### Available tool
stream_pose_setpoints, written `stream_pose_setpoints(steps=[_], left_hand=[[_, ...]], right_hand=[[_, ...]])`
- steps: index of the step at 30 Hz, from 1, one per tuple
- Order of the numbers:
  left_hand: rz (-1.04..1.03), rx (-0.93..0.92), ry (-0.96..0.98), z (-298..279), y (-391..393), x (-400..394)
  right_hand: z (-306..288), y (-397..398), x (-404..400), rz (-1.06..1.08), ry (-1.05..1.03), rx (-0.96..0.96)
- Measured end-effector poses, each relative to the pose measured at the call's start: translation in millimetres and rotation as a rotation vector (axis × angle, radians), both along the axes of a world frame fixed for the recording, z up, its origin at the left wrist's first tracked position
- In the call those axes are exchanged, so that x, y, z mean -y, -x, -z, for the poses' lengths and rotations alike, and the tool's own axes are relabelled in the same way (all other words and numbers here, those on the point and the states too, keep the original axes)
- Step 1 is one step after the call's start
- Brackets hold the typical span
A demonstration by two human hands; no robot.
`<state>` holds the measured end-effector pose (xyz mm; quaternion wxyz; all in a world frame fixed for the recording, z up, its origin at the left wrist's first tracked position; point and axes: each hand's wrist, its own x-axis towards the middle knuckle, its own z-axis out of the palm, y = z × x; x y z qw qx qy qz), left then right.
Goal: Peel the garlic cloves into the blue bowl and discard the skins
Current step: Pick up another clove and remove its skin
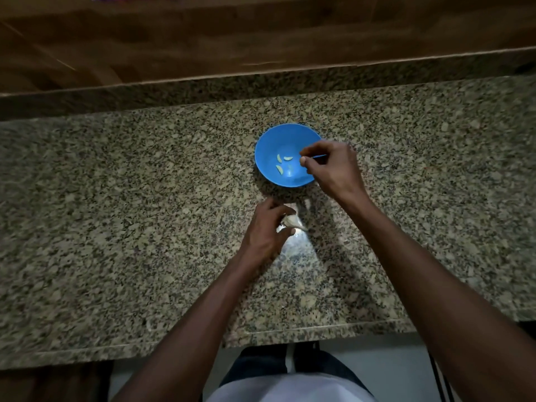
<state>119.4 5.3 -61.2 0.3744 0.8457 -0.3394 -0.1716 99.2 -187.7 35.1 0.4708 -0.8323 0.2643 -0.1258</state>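
A blue bowl (pixel 272 140) stands on the granite counter (pixel 145 198) with several peeled garlic cloves (pixel 283 163) inside. My right hand (pixel 333 166) hovers over the bowl's right rim, thumb and forefinger apart with nothing visible between them. My left hand (pixel 265 227) sits nearer to me, below the bowl, and grips a whitish garlic bulb piece (pixel 291 220) with papery skin. A small scrap of skin (pixel 307 203) lies on the counter between bowl and bulb.
A raised granite ledge (pixel 261 82) and a wooden surface (pixel 232 33) run behind the counter. The counter's front edge (pixel 261 335) lies near my body. A bright light reflection (pixel 295 245) shines on the stone beside my left hand.
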Motion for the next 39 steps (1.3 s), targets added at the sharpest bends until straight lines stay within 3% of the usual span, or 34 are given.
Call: stream_pose_setpoints(steps=[5, 8, 12, 16, 22, 25, 29, 33, 39], left_hand=[[-0.093, -0.116, 0.11, -14, 3, -4], [-0.192, -0.206, 0.248, -32, 12, -11], [-0.189, -0.121, 0.298, -39, 17, -18], [-0.159, -0.051, 0.303, -35, 16, -24], [-0.208, -0.121, 0.312, -32, 24, -28], [-0.389, -0.395, 0.387, -39, 33, -28], [-0.58, -0.674, 0.513, -41, 38, -27], [-0.627, -0.754, 0.536, -42, 41, -25], [-0.662, -0.743, 0.535, -41, 45, -18]], right_hand=[[2, 40, -9, 0.086, -0.198, -0.007], [8, 73, -26, 0.034, -0.443, -0.145], [22, 86, -46, -0.026, -0.845, -0.239], [28, 86, -51, -0.022, -1.032, -0.209], [38, 85, -52, -0.03, -1.134, -0.205], [44, 84, -57, 0.054, -1.18, -0.159], [48, 83, -62, 0.079, -1.072, -0.122], [50, 82, -59, -0.015, -0.924, -0.138], [46, 82, -46, -0.074, -0.952, -0.123]])
